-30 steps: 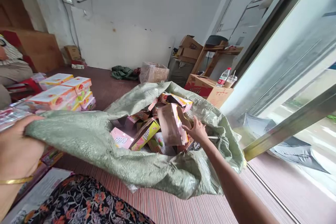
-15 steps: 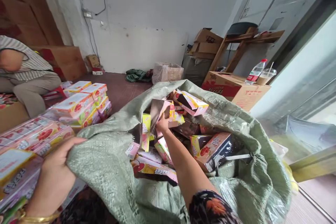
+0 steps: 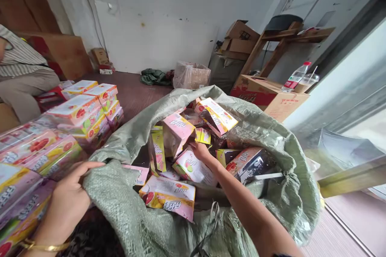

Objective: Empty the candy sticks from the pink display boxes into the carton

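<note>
My left hand (image 3: 70,192) is closed on the rim of a large green woven sack (image 3: 111,192), pulling its mouth toward the left. Inside the sack lie several printed fruit-pattern cartons, some with open ends. My right hand (image 3: 200,151) reaches into the middle, its fingers closed at the edge of a pink carton (image 3: 178,128) whose open end faces me. Beneath that hand is a white and green carton (image 3: 194,166). A yellow and pink carton (image 3: 170,196) lies at the near side, and another carton (image 3: 218,115) rests near the far rim.
Stacked fruit-pattern boxes (image 3: 81,112) stand at the left, with a seated person (image 3: 24,76) behind them. At the right, a brown cardboard box (image 3: 268,96) carries a bottle (image 3: 297,77) and a cup. A plastic-lined box (image 3: 193,75) sits by the wall.
My right hand has shifted slightly right and down, and the pink carton beside it has turned. The yellow and pink carton near me now shows its printed face. The view has tilted a little.
</note>
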### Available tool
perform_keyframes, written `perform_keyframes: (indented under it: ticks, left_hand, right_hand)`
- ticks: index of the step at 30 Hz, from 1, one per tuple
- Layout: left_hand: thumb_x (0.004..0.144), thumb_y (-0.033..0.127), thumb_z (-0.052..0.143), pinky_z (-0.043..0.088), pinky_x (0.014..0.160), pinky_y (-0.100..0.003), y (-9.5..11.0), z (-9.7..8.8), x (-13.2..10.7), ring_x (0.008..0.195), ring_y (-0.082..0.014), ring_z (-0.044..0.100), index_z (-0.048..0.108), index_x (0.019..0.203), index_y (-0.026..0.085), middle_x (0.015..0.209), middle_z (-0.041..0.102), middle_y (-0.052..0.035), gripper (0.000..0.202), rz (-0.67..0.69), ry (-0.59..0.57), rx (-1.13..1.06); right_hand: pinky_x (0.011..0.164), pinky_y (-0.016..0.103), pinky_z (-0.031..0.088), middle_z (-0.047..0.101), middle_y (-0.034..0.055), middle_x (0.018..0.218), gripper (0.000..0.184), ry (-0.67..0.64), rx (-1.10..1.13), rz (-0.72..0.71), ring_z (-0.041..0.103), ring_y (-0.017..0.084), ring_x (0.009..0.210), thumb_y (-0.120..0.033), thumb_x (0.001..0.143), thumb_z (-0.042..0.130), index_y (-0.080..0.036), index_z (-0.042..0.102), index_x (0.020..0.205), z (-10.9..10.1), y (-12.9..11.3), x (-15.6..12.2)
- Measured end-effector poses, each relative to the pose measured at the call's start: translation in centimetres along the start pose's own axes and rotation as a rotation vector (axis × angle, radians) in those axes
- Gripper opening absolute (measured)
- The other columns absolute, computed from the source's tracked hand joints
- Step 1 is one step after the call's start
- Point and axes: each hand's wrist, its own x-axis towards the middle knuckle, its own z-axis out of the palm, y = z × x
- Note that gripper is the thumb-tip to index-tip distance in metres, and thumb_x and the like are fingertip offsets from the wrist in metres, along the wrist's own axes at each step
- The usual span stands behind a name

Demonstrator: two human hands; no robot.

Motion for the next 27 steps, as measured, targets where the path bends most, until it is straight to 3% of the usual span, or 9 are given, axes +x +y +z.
perform_keyframes:
  ticks: [5, 9, 11, 13, 16, 19, 22, 24, 27]
  left_hand:
    - [0.053, 0.039, 0.057, 0.050, 0.085, -0.029, -0.4, 1.1, -0.4, 0.082, -0.0206, 0.065, 0.075, 0.080, 0.030, 0.090, 0.073, 0.0025, 0.033, -0.078, -0.081, -0.137]
    - [0.055, 0.037, 0.058, 0.049, 0.084, -0.028, -0.7, 1.1, -0.8, 0.083, -0.0201, 0.065, 0.075, 0.081, 0.031, 0.090, 0.073, 0.0035, 0.031, -0.069, -0.101, -0.157]
    - [0.057, 0.037, 0.059, 0.049, 0.082, -0.027, -1.0, 1.1, -1.0, 0.081, -0.0193, 0.065, 0.074, 0.083, 0.032, 0.089, 0.073, 0.0047, 0.030, -0.054, -0.074, -0.165]
    - [0.059, 0.037, 0.060, 0.049, 0.081, -0.027, -1.1, 1.1, -1.1, 0.082, -0.0191, 0.064, 0.074, 0.084, 0.032, 0.088, 0.072, 0.0053, 0.029, -0.049, -0.040, -0.171]
    - [0.055, 0.037, 0.059, 0.050, 0.082, -0.029, -0.2, 1.2, -1.0, 0.081, -0.0204, 0.064, 0.074, 0.080, 0.030, 0.087, 0.073, 0.0041, 0.030, -0.080, -0.045, -0.172]
    - [0.052, 0.038, 0.058, 0.050, 0.083, -0.030, 1.0, 1.3, -0.7, 0.079, -0.0210, 0.064, 0.074, 0.078, 0.029, 0.088, 0.072, 0.0027, 0.032, -0.103, -0.085, -0.170]
    - [0.051, 0.040, 0.058, 0.049, 0.083, -0.030, 1.5, 1.8, -0.6, 0.080, -0.0214, 0.064, 0.075, 0.078, 0.029, 0.087, 0.072, 0.0024, 0.033, -0.110, -0.103, -0.158]
    - [0.050, 0.041, 0.059, 0.049, 0.084, -0.031, 1.1, 2.2, -0.7, 0.080, -0.0221, 0.064, 0.074, 0.076, 0.029, 0.086, 0.072, 0.0020, 0.032, -0.121, -0.129, -0.152]
    - [0.053, 0.042, 0.059, 0.049, 0.086, -0.032, -0.1, 2.9, -1.1, 0.084, -0.0228, 0.065, 0.074, 0.080, 0.029, 0.092, 0.072, 0.0019, 0.034, -0.125, -0.148, -0.156]
  right_hand:
    - [0.084, 0.035, 0.047, 0.072, 0.0139, 0.099, 0.038, 0.252, -0.101, 0.156, 0.067, 0.027, 0.096, -0.042, 0.100, 0.041, -0.016, 0.069, 0.102, -6.5, 3.2, -3.0]
    - [0.106, 0.048, 0.038, 0.044, 0.0205, 0.147, 0.070, 0.578, -0.173, 0.342, 0.041, 0.037, 0.136, -0.059, 0.088, 0.057, -0.017, 0.043, 0.143, -11.1, 5.9, 0.6]
    - [0.107, 0.052, 0.037, 0.028, 0.0230, 0.157, 0.098, 0.410, -0.137, 0.388, 0.029, 0.042, 0.143, -0.060, 0.080, 0.067, -0.019, 0.020, 0.156, -11.2, 6.7, 2.9]
    - [0.101, 0.050, 0.043, 0.033, 0.0256, 0.153, 0.103, 0.203, -0.096, 0.377, 0.041, 0.043, 0.136, -0.050, 0.079, 0.071, -0.019, 0.012, 0.158, -9.5, 6.6, 4.1]
    - [0.092, 0.040, 0.048, 0.041, 0.0234, 0.145, 0.086, 0.122, -0.085, 0.325, 0.060, 0.033, 0.116, -0.032, 0.083, 0.065, -0.017, 0.021, 0.156, -5.3, 5.2, 3.3]
    - [0.096, 0.039, 0.046, 0.044, 0.0170, 0.144, 0.063, 0.175, -0.086, 0.267, 0.057, 0.029, 0.121, -0.033, 0.090, 0.055, -0.022, 0.036, 0.149, -2.5, 4.0, 1.1]
    - [0.109, 0.046, 0.034, 0.042, 0.0164, 0.148, 0.054, 0.465, -0.098, 0.272, 0.040, 0.030, 0.138, -0.045, 0.093, 0.052, -0.021, 0.046, 0.140, -3.8, 4.9, 0.8]
    - [0.114, 0.051, 0.028, 0.028, 0.0198, 0.158, 0.074, 0.614, -0.082, 0.346, 0.027, 0.034, 0.145, -0.054, 0.087, 0.060, -0.019, 0.036, 0.148, -6.4, 6.4, 2.0]
    - [0.109, 0.051, 0.036, 0.031, 0.0240, 0.156, 0.103, 0.446, -0.039, 0.344, 0.035, 0.036, 0.141, -0.059, 0.080, 0.069, -0.017, 0.016, 0.158, -10.3, 8.6, 4.4]
